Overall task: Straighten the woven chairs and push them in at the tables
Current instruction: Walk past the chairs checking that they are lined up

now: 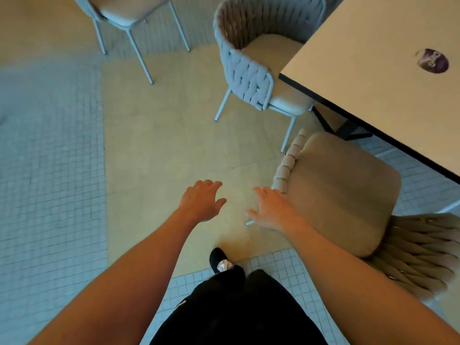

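Observation:
A beige woven chair (341, 190) stands at my lower right, pulled out from the light table (373, 58) and turned at an angle, its woven back at the right edge. A grey woven chair (249, 70) sits partly tucked under the table's left side. My right hand (271, 210) hovers open beside the beige chair's left woven arm, fingers spread, just apart from it. My left hand (201, 200) is open over the bare floor, holding nothing.
A third chair (124, 11) with thin metal legs stands at the top left. The floor is beige slab bordered by small white tiles. A round purple sticker (431, 61) lies on the table. My black-trousered legs and a shoe (219, 260) are below my hands.

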